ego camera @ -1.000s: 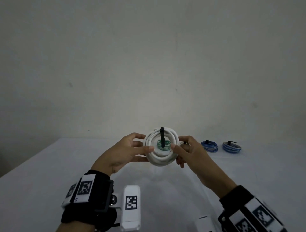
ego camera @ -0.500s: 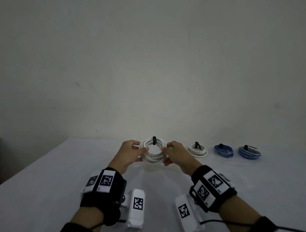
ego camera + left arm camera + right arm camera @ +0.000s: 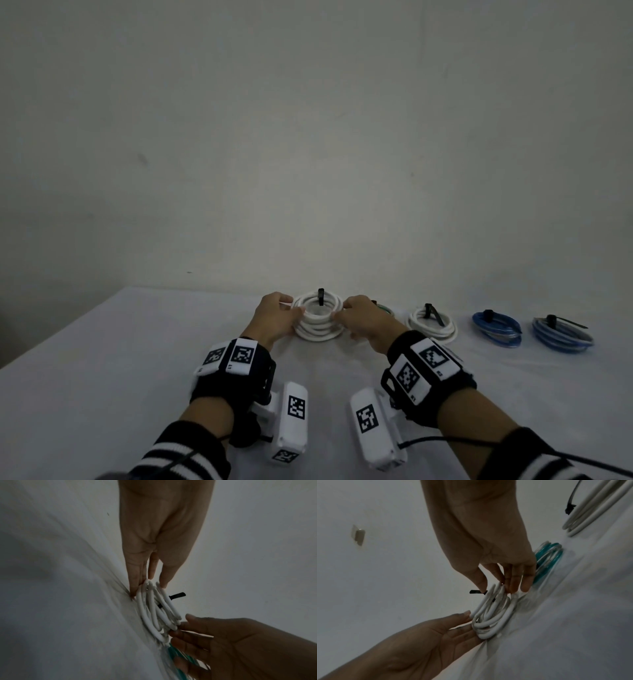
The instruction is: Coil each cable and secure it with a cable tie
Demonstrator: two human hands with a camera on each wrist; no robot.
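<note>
Both hands, left hand (image 3: pixel 275 317) and right hand (image 3: pixel 362 318), pinch the tied white coil (image 3: pixel 318 320) at 12 o'clock on the table (image 3: pixel 102 359); I judge set-down step, release next.

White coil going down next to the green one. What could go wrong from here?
1. The white coil looks loosely bound: its loops fan apart in the wrist views, held by one black cable tie. Once the left hand and right hand release, loops might splay.
2. The green coil lies right behind the right hand's fingers; withdrawing could nudge it.
</note>
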